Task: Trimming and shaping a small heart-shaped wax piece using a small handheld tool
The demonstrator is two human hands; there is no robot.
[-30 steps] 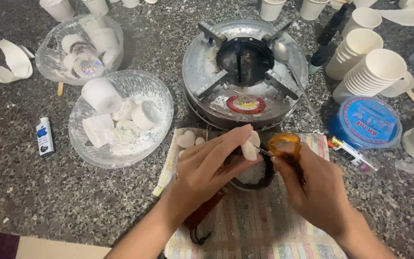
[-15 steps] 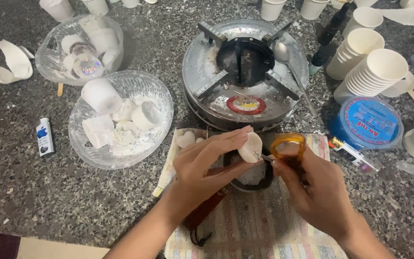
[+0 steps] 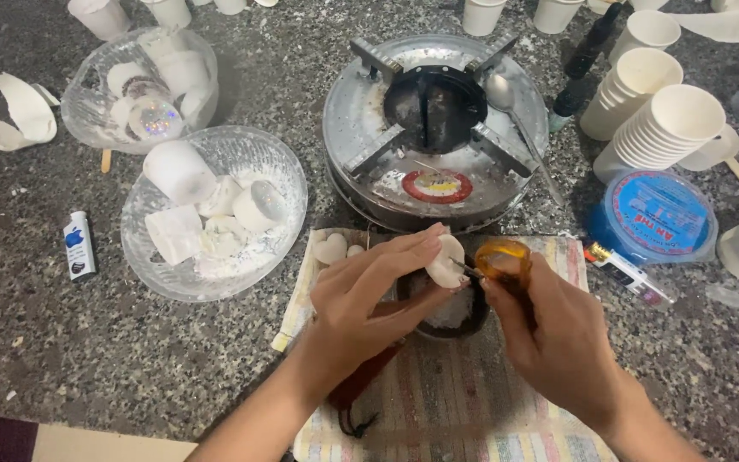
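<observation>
Left hand [image 3: 361,295]: grip closed on a white wax piece [image 3: 445,261], held above the small dark pan [image 3: 464,321].
Right hand [image 3: 549,334]: grip closed on orange-handled scissors [image 3: 499,261], tip touching the wax.
Pan: on striped cloth [image 3: 472,402], bench [image 3: 87,342] beneath.

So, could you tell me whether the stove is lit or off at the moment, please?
It looks off: the stove shows no flame at its dark burner, no pot stands on its supports, and a spoon lies across its top.

White wax piece [image 3: 446,261], orange-handled scissors [image 3: 503,260], striped cloth [image 3: 455,402]
</observation>
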